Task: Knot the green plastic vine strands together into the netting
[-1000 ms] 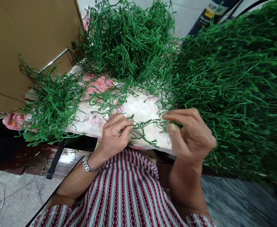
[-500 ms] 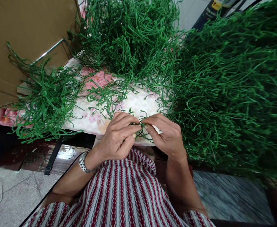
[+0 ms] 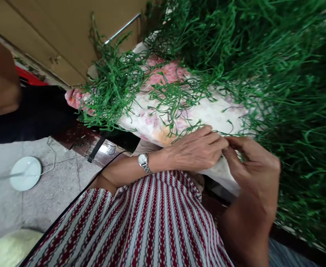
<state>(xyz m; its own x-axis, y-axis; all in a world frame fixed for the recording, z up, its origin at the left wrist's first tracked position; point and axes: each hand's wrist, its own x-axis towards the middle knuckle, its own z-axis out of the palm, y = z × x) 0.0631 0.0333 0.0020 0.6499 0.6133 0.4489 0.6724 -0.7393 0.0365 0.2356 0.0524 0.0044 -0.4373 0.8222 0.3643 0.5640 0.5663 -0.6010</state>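
My left hand [image 3: 198,149], with a silver watch [image 3: 143,160] on its wrist, is closed, and its fingertips meet those of my right hand [image 3: 252,159]. Both hands pinch at one spot above the front edge of the floral cloth [image 3: 152,124]. What lies between the fingertips is mostly hidden; a thin green strand shows just behind them. Loose green stems [image 3: 176,98] are scattered on the cloth beyond my left hand. A small pile of green stems [image 3: 113,89] hangs over the cloth's left end.
Large heaps of green stems [image 3: 304,122] fill the right and back. A brown box [image 3: 68,33] stands at the back left. Another person's arm [image 3: 0,78] and dark clothing are at the far left. A round white base [image 3: 26,173] stands on the floor.
The view has swung left, so the cloth and stems appear farther right. My hands remain together, and the left now covers more of the pinch. Another person's arm has come into view.
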